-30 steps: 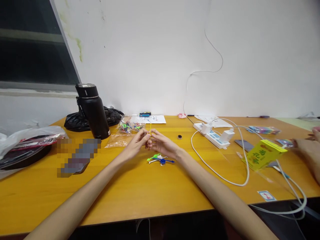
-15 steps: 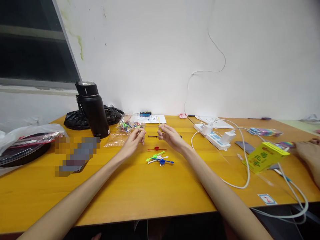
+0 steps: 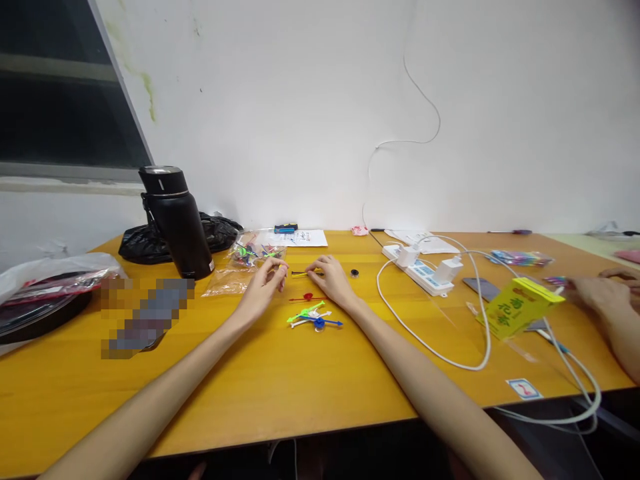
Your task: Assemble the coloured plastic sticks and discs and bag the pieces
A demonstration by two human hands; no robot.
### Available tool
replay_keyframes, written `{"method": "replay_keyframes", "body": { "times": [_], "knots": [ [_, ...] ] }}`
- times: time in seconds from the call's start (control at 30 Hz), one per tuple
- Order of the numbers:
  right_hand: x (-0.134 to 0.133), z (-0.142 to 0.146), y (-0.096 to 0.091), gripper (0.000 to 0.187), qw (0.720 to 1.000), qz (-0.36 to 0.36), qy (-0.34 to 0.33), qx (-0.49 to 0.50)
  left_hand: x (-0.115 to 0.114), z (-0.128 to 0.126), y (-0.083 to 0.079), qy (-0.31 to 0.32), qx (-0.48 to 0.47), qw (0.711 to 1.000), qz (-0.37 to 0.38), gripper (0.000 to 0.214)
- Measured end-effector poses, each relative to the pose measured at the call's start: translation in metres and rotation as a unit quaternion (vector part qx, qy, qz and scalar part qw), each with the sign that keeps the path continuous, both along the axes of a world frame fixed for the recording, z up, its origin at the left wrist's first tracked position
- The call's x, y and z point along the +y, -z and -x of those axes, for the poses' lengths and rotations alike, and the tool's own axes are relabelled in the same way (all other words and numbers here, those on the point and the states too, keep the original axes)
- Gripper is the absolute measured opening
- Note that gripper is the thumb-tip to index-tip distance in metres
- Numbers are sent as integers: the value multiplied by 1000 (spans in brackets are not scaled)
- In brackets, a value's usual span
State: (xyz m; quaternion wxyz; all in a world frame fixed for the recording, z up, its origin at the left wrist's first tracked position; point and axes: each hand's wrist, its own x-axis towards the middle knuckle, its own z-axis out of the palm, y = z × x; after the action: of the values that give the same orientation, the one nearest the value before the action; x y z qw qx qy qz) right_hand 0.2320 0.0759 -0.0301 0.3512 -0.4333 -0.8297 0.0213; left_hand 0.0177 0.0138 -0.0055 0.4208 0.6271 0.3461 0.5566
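My right hand (image 3: 331,280) is low over the table, its fingers pinched on a thin yellow arrow pointer (image 3: 300,273). The pointer lies down beside or over a dark arrow, and its right end is hidden by my fingers. My left hand (image 3: 265,283) hovers to the left, fingers curled and thumb pressed in; whatever it may hold is too small to make out. Close to my right wrist is a small round black piece (image 3: 355,273). A red arrow spinner (image 3: 308,297) lies between my hands. Nearer me, green (image 3: 311,312), white (image 3: 325,314) and blue (image 3: 320,323) arrow spinners overlap.
A clear bag of coloured pieces (image 3: 255,251) is behind my left hand. Left stand a black bottle (image 3: 177,227) and a phone (image 3: 155,313). Right are a power strip (image 3: 420,270) with looping white cables, a yellow box (image 3: 520,307) and another person's hand (image 3: 595,297).
My right hand has lowered the yellow pointer from upright to flat on the table near the dark arrow. My left hand stays nearly in place. The view has shifted slightly.
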Motion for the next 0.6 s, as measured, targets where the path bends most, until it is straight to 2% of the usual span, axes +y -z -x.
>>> {"method": "replay_keyframes", "body": {
  "times": [0.23,0.4,0.47,0.6],
  "knots": [
    [6,0,4,11,1000,27,0,-1,0,-1,4,4,20,1000,-4,28],
    [-8,5,-12,18,988,15,10,151,0,-1,1,14,25,1000,-3,33],
    [-23,10,-24,22,983,13,-28,181,-1,-1,1,34,-1,999,9,36],
    [-50,25,-40,27,976,28,-154,153,-4,-1,1,62,-23,997,46,40]
  ]
}}
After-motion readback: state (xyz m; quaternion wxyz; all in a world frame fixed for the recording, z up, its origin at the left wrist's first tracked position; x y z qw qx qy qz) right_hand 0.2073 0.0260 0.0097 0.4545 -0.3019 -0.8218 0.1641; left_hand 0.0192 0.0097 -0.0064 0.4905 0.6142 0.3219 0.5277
